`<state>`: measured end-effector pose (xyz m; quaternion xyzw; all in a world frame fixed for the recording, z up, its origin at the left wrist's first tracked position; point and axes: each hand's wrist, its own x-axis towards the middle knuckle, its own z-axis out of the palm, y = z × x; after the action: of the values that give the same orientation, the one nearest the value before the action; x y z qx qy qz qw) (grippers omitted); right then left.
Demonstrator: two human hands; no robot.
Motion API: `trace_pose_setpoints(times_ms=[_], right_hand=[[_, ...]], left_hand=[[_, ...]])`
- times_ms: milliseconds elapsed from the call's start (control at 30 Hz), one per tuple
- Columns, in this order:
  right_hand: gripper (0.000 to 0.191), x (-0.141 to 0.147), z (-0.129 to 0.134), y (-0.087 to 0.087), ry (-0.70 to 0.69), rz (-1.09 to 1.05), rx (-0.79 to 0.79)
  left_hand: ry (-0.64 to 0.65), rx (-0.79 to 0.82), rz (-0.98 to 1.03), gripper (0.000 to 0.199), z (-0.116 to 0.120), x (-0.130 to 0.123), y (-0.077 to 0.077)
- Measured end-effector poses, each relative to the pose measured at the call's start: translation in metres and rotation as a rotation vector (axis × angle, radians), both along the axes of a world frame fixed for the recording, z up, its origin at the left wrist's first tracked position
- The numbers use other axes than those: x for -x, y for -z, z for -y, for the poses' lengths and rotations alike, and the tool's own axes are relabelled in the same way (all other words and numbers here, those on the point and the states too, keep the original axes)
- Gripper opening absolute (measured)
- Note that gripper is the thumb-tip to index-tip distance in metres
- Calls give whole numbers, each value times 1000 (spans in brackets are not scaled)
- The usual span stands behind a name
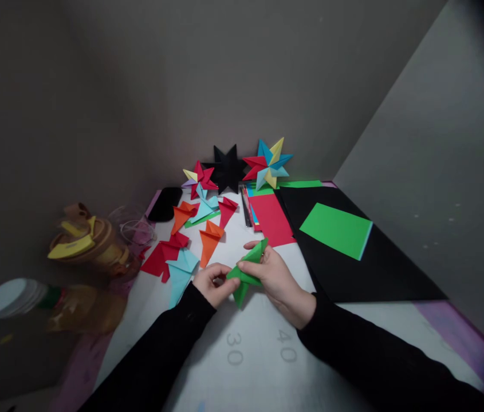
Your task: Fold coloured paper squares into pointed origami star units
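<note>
Between both hands is a green folded origami piece [248,278], raised over the white mat, with one point up to the right and another pointing down. My left hand [215,284] pinches its left corner between thumb and fingers. On its right side my right hand [274,278] grips it, the thumb pressed on the folded face. Left of the hands lie loose folded paper pieces: an orange one [211,237], a light blue one [181,269] and a red one [162,257]. My fingers hide part of the green piece's edges.
Finished paper stars, one black [225,169] and one multicoloured [268,164], lean against the wall. Red paper [271,217] lies mid-table. Green paper [336,229] rests on a black sheet [379,280] at right. A white-lidded jar [10,297] and a brown tumbler [91,246] stand left.
</note>
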<state>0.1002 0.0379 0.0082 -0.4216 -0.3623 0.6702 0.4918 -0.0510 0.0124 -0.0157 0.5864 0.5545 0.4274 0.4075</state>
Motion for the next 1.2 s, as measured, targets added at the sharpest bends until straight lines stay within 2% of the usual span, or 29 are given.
trace_pose_setpoints(times_ms=[267,433,533,600,733,967,1100,1133,1200], right_hand=[[48,4,3,0,-25,0,22],[57,2,2,4,-181,27,-68],[57,2,1,8,-257,114,-121],[53,2,1,9,-257,141,-139],[47,2,1,9,-217,66,-115],[46,-3,-5,9,-146,45,-65],[44,-5,-10,11,-54,-20,-113],[43,-4,-9,11,-57,-37,-131],[40,-1,-6,11,-146,-60,-147]], left_hand=[[21,57,-104,24,1,-2,1],[-53,-23,-160,25,0,1,-5],[-107,-52,-155,24,-1,2,-10],[-114,-66,-141,23,-2,3,-13],[-134,-86,-108,24,-2,5,-15],[-221,-3,-13,24,-7,16,-21],[-264,32,76,30,-10,18,-23],[-262,52,107,31,-10,16,-22],[-245,105,173,30,-7,9,-17]])
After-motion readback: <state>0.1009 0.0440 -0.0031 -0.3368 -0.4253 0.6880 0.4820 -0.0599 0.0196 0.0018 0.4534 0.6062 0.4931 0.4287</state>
